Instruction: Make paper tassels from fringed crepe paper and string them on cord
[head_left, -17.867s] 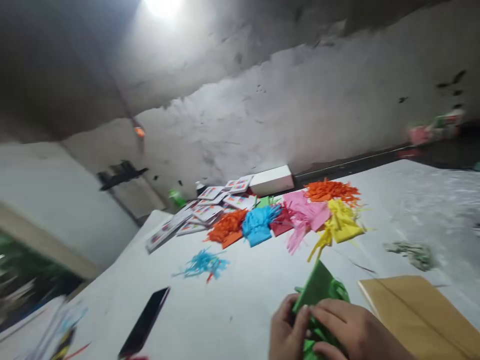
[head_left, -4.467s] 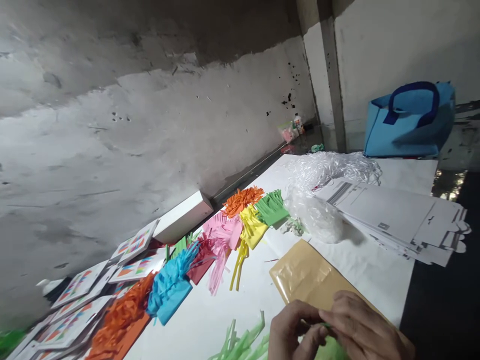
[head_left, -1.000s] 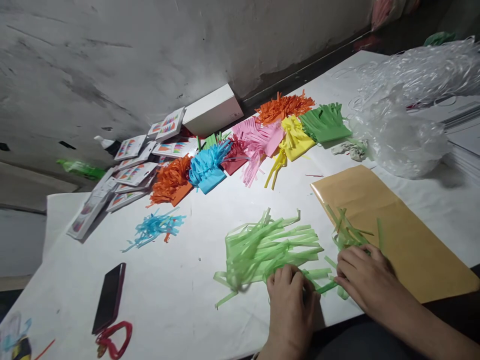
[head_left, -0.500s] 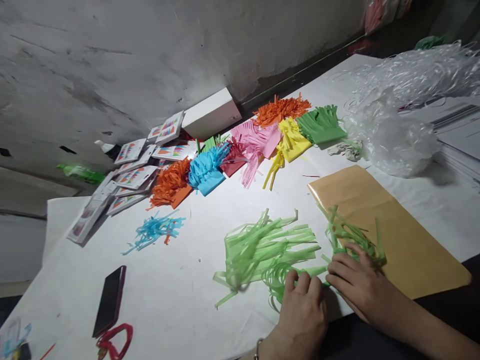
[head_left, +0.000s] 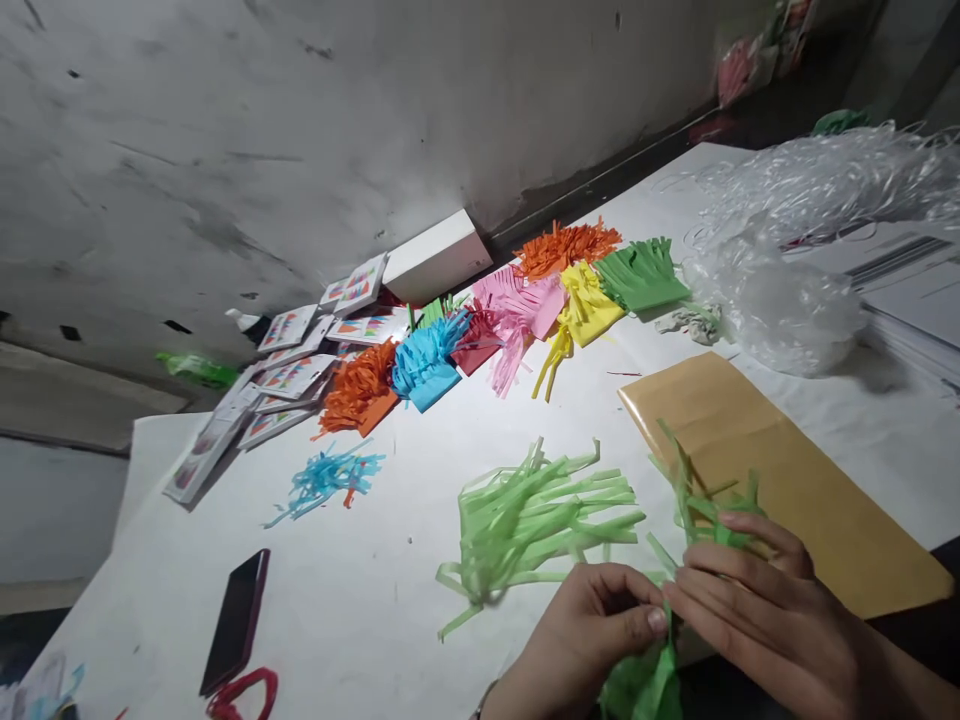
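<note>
At the table's near edge my left hand (head_left: pixel 577 640) pinches a light green tissue paper tassel (head_left: pixel 652 680) between thumb and fingers. One fringed end of it hangs below that hand. My right hand (head_left: pixel 772 600) is closed on the same tassel, right beside the left fingertips. More green strips stick up past the right fingers, over a brown envelope (head_left: pixel 742 410). Its palm and part of its grip are hidden. A fringed bunch of light green tissue strips (head_left: pixel 540 520) lies on the white-covered table just beyond my left hand.
Fringed paper bundles in several colours, such as a blue bundle (head_left: pixel 427 365), line the back, near boxed packs (head_left: pixel 292 375) and a white box (head_left: pixel 442 250). Loose blue strips (head_left: pixel 326 480), a phone (head_left: pixel 236 620) and red-handled scissors (head_left: pixel 247 695) lie left. Clear plastic (head_left: pixel 780 290) is heaped right.
Both hands have lifted the green tassel off the table and drawn it nearer. My left hand has turned so its thumb shows, and one fringed end now hangs down. The view has shifted slightly.
</note>
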